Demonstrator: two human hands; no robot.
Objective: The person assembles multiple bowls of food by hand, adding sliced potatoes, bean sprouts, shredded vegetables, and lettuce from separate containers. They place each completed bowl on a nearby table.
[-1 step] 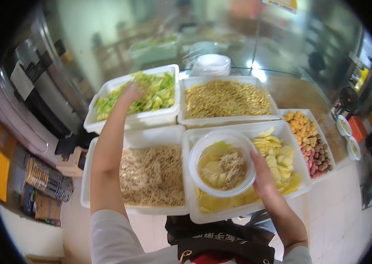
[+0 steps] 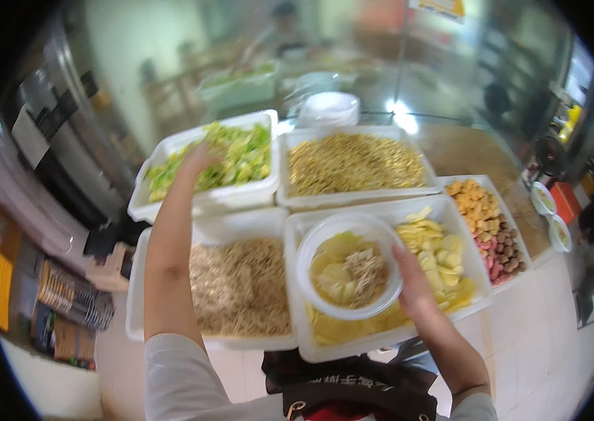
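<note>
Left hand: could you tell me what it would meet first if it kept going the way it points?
The left hand points into the white tray of chopped green vegetables, so it would meet those greens first. It looks to be already at them, though depth is unclear.

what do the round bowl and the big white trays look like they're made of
Bowl held by the right hand: probably thin plastic, translucent white, since the food shows faintly through its rim. Trays, such as the one with greens that the left hand reaches into: likely white plastic or foam, matte, with thick rounded rims; the blur leaves it open.
</note>
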